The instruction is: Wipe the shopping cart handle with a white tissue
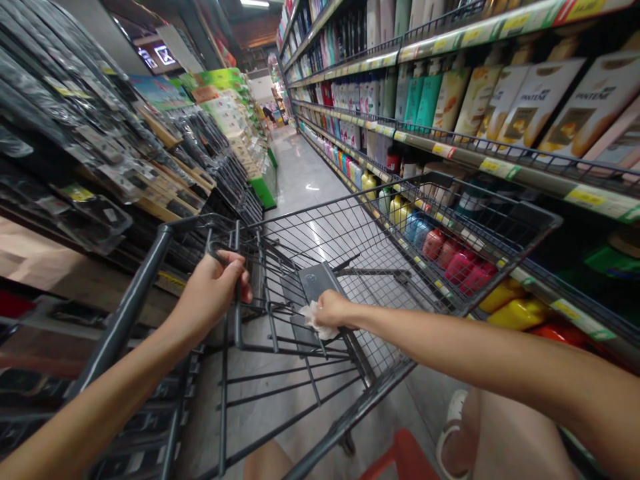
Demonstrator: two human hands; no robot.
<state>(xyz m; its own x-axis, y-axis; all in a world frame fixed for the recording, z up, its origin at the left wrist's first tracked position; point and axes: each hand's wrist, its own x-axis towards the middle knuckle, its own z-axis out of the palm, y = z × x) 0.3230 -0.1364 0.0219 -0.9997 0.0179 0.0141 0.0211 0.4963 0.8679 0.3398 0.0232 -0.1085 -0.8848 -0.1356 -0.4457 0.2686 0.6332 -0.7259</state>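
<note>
A dark grey shopping cart [131, 301] of metal wire fills the middle of the view, turned at an angle. My left hand [231, 275] is closed around a bar at the cart's left side, its thumb over the fingers. Bunched in my right hand [334, 311] is a crumpled white wipe [320, 325], which touches the wire bars of the fold-out seat section. Just beyond that hand lies the grey plastic seat flap [320, 279]. My right fingers are partly hidden by the wipe and the fist. Through the wires the cart basket shows only the floor.
Shelves of shampoo bottles [530, 100] run along the right, close to the cart. Packaged dark goods [85, 113] hang on the left. A green-based display [263, 190] stands farther down the grey aisle floor [295, 160]. Below are a red object [403, 460] and a white shoe [454, 417].
</note>
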